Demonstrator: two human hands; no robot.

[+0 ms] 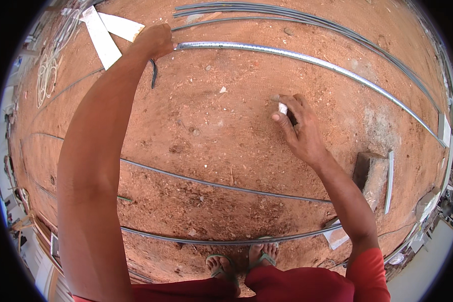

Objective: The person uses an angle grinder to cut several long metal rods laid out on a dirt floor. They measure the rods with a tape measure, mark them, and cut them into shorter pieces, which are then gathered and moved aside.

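My left hand (156, 41) reaches far forward, its fingers closed at the near-left end of a long shiny silver metal bar (287, 56). The bar runs off to the right above the dirt and has dark marks near that end. Just below this hand a short dark strip (153, 75) shows; whether I hold it is hidden. My right hand (302, 128) is over the bare dirt at centre right, thumb and fingers pinching a small white chalk-like piece (283, 108). It is apart from the bar.
Several thin grey rods (307, 19) lie at the far side. More rods (226, 186) cross the ground near my sandalled feet (263, 254). White boards (100, 38) lie crossed at far left, beside a coiled pale cord (46, 83). A block (375, 178) is at right.
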